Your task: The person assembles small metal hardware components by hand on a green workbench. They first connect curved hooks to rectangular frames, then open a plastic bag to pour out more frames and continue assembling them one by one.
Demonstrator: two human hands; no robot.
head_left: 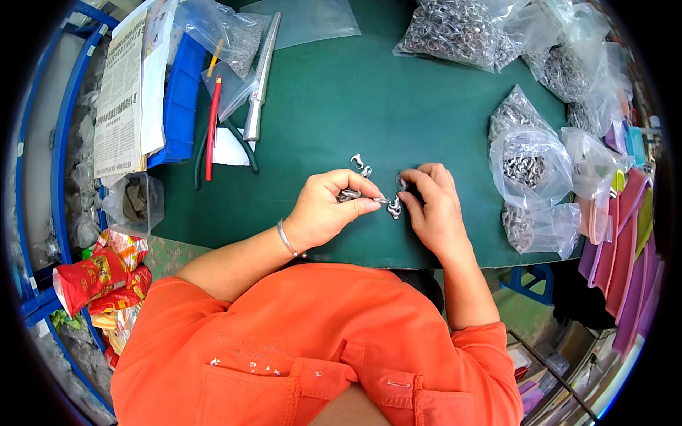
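Observation:
My left hand (321,206), with a silver bangle (286,238) on its wrist, is closed with thumb and forefinger pinched on small curved silver metal links (348,194). Another curved link piece (394,208) hangs between the two hands, next to the left fingertips. My right hand (437,213) faces it, thumb and forefinger closed round a small silver metal ring (402,184). Just beyond the left fingers, more curved metal links (357,162) rest on the green tabletop (298,92). Whether all these links are joined is too small to tell.
Left of my hands lie a red pencil (213,128), dark-handled pliers (199,160) and a tapered metal rod (263,78). A blue bin (185,99) carries newspapers (121,99). Clear bags of metal parts (526,167) line the right side.

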